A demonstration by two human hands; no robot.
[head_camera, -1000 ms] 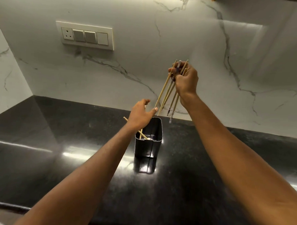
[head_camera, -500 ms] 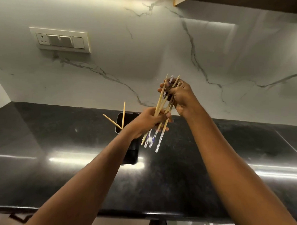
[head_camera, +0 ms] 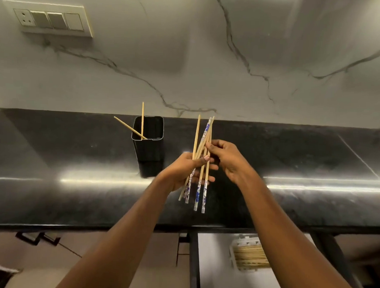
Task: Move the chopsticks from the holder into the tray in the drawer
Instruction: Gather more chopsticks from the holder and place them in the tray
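A bundle of several wooden chopsticks (head_camera: 197,189), some with blue-and-white patterned ends, hangs over the black counter. My left hand (head_camera: 181,171) grips the bundle around its middle. My right hand (head_camera: 226,158) pinches its upper part from the right. A black rectangular holder (head_camera: 149,151) stands upright on the counter to the left of my hands, with two plain chopsticks (head_camera: 142,120) still leaning inside. Below the counter edge, an open drawer (head_camera: 215,265) holds a white tray (head_camera: 242,242) with several chopsticks lying in it.
The black stone counter (head_camera: 291,164) runs across the view, backed by a white marble wall with a switch plate (head_camera: 49,18) at upper left. A tiled floor (head_camera: 51,259) shows below the counter's front edge at left.
My right hand carried the lifted bundle down and toward me. My left hand left the holder and took hold of the bundle. My view tilted down, revealing the drawer and tray.
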